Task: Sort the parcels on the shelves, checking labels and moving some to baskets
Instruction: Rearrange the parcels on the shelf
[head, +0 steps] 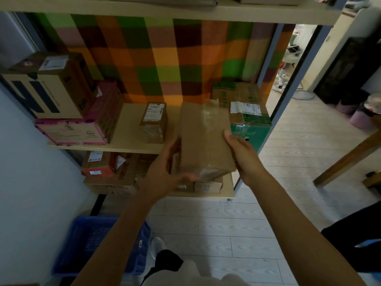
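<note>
I hold a plain brown cardboard parcel (204, 139) with clear tape down its middle, in front of the middle shelf (132, 139). No label shows on the face toward me. My left hand (165, 174) grips its left side and near lower corner. My right hand (241, 153) holds its right edge, thumb on top. A small brown parcel (154, 120) with a white label lies on the shelf just left of it. A blue plastic basket (99, 244) stands on the floor at lower left, partly hidden by my left forearm.
On the shelf's left a large box (51, 87) sits on a pink-trimmed box (82, 126). A green fruit box (245, 112) is at the right. More parcels (111, 172) fill the shelf below. A wooden table leg (348, 157) slants at right over open floor.
</note>
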Tool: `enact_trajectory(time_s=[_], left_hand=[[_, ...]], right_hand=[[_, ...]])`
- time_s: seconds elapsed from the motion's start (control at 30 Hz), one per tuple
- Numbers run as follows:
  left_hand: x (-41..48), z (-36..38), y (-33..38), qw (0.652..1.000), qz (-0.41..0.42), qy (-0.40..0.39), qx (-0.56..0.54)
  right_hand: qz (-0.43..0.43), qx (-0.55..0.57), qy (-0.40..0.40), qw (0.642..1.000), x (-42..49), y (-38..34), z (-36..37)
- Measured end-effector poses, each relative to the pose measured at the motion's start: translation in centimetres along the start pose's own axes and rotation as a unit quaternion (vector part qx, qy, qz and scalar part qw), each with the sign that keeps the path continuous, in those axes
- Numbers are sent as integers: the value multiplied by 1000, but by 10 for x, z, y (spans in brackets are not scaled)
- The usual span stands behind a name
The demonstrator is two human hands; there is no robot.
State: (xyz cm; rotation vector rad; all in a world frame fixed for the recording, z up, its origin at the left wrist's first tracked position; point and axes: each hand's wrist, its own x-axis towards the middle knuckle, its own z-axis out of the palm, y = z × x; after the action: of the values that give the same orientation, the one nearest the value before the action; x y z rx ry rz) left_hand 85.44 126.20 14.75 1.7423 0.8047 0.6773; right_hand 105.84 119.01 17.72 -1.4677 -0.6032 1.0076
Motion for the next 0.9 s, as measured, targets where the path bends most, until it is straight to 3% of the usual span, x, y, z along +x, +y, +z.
enact_trajectory(time_s=[0.07,0.17,0.3,0.37,0.5,0.63,0.73,0.83,0.9], left_hand=[[-1,5,0,999,17,-2,30],[5,9,0,995,15,86,52],[12,8,5,986,15,155,66],[14,9,8,985,20,158,62],[13,4,12,986,30,165,23],[13,-5,15,985,26,151,-74],[7,-8,13,982,-15,119,-147],[7,-3,7,979,-21,145,-139],[10,1,7,983,-64,120,-123]], right_hand=[[13,52,-47,997,-2,-2,-6],[-36,34,-94,994,-7,6,-4],[-119,-107,-27,987,-11,23,12],[-157,-110,4,982,-11,29,15],[-176,-124,-20,976,-10,31,11],[-159,-117,31,980,-7,26,6],[-65,-82,2,994,-1,22,1],[-31,-57,5,998,-1,23,-1],[-36,-37,29,998,-1,27,0]])
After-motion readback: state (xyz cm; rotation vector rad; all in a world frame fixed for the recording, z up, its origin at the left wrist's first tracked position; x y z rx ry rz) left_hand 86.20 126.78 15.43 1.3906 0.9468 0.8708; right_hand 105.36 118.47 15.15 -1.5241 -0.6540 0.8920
